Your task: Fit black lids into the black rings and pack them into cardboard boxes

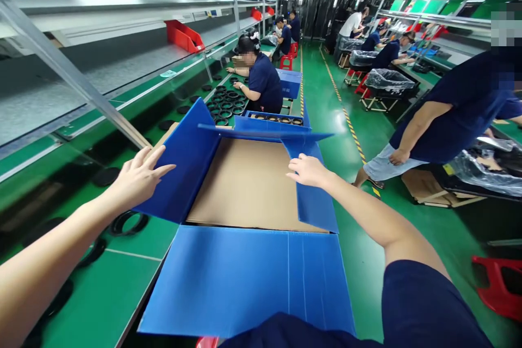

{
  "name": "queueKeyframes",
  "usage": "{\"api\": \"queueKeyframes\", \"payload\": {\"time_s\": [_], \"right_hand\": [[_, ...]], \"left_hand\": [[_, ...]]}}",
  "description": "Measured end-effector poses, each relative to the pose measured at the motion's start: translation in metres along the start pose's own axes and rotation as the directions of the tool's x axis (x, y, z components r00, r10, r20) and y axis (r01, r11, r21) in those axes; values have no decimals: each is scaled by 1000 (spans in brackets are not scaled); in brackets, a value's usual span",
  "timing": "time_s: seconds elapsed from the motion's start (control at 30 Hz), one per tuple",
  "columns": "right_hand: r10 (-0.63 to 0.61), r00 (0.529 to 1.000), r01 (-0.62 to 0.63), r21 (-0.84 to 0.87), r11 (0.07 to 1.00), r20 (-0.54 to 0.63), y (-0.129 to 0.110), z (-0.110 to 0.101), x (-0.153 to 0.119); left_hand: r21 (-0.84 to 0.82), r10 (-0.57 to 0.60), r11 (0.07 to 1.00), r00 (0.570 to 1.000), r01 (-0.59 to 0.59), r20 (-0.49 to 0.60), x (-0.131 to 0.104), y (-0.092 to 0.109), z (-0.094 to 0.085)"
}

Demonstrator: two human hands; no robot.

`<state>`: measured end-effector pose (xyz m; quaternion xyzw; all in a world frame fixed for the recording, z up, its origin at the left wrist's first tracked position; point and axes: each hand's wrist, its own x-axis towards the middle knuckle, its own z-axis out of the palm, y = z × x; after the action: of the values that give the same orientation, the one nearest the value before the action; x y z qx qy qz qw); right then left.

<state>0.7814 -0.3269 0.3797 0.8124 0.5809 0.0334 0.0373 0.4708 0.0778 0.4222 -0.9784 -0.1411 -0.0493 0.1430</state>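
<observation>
The box (244, 277) at your hands is plain blue, with a brown cardboard sheet (248, 185) inside. The table (122, 283) on your left is green and carries black rings (128, 223). The floor (326, 98) on your right is green with a yellow-and-black striped line (346, 114). A red bin (183, 37) sits on the far left shelf.

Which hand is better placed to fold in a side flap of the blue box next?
Left, probably. The left hand lies flat against the left flap of the blue box, palm on its outer face. The right hand only touches the right flap at its top edge.
</observation>
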Motion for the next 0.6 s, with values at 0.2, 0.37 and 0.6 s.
{"api": "queueKeyframes", "payload": {"time_s": [0.2,0.37,0.6], "right_hand": [[263,938,-230,162,960,-225,73,-21,-50],[573,769,-421,449,788,-284,113,-19,-103],[745,647,-495,653,572,-162,109,-10,-119]], "left_hand": [[-223,84,971,996,-85,-12,10,-11,4],[-353,116,930,993,-107,6,44,17,10],[-322,169,936,984,-143,55,63,49,1]]}}
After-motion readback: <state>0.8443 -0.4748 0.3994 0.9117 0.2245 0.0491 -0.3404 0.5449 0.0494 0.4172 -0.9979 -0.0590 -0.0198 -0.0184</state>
